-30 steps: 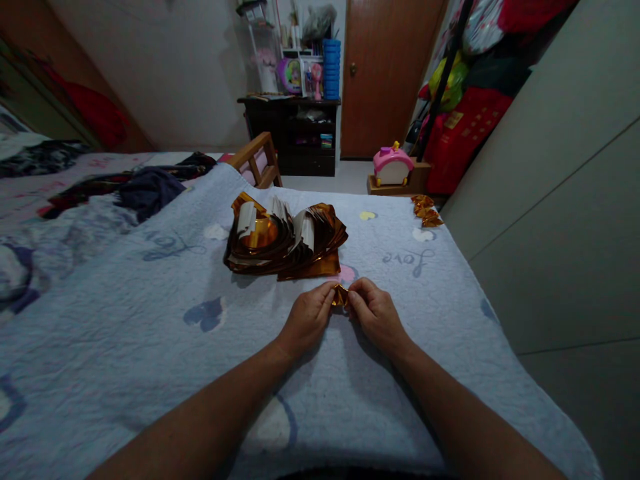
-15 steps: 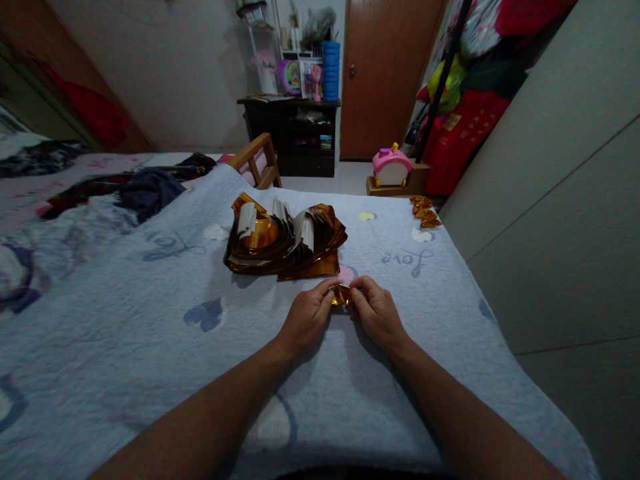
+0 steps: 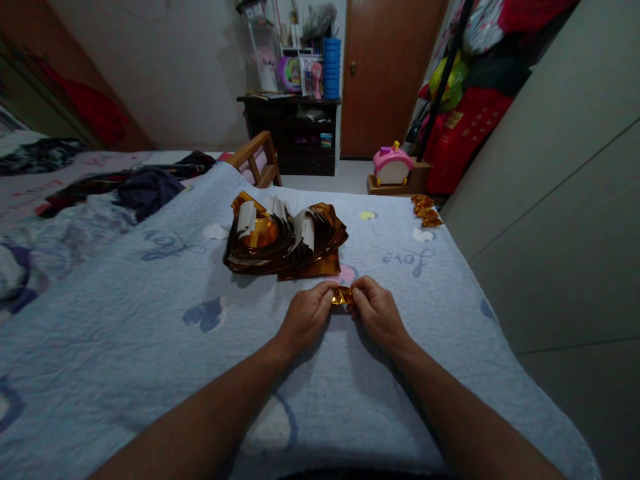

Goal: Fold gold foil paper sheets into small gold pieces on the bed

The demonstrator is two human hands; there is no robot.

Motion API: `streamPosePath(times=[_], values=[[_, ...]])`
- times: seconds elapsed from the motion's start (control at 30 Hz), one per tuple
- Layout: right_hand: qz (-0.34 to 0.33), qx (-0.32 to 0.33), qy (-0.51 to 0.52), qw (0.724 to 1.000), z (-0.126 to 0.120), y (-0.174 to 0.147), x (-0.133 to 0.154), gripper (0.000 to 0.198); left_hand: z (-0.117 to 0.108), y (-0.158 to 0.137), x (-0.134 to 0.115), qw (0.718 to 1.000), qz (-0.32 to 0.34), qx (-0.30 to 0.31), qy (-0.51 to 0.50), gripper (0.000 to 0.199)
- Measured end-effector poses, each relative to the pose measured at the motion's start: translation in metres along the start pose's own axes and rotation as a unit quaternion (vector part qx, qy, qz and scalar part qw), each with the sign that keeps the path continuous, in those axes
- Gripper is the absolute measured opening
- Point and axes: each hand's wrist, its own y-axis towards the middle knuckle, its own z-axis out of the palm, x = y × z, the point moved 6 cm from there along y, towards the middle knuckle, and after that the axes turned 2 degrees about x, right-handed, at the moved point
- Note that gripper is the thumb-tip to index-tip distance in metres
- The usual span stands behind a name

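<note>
Just on the near side of the sheet bundle (image 3: 287, 250), the gold foil piece (image 3: 342, 295) could tear or lose its creases if the left hand (image 3: 309, 315) and right hand (image 3: 376, 312) tugged unevenly; it spans the gap between them, each grip pinched nearly closed on one end. Farther off, right of the bundle, folded gold pieces (image 3: 427, 213) rest on the blanket (image 3: 425, 313).
</note>
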Motion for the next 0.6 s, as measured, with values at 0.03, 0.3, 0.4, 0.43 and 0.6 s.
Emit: streamPosePath(times=[0.03,0.3,0.4,0.43,0.6], values=[[0.001,0.0,0.004,1.0,0.0,0.0,0.0,0.017,-0.0008,-0.0004,-0.0001,1.0,0.001,-0.002,-0.01,0.034],[0.016,0.0,0.038,0.999,-0.0024,-0.0014,-0.0004,0.02,-0.0034,-0.0041,0.0032,0.991,0.008,0.012,-0.136,0.042],[0.018,0.002,0.054,0.998,-0.0035,-0.0018,-0.0012,0.02,-0.0027,-0.0056,0.0069,0.989,-0.008,0.018,-0.144,0.047],[0.018,0.002,0.057,0.998,-0.0037,-0.002,-0.0017,0.02,-0.0026,-0.006,0.0077,0.99,-0.014,0.019,-0.139,0.048],[0.007,0.013,0.058,0.998,-0.0025,-0.0025,-0.0024,0.02,-0.0021,-0.0062,0.0075,0.99,-0.014,0.025,-0.137,0.051]])
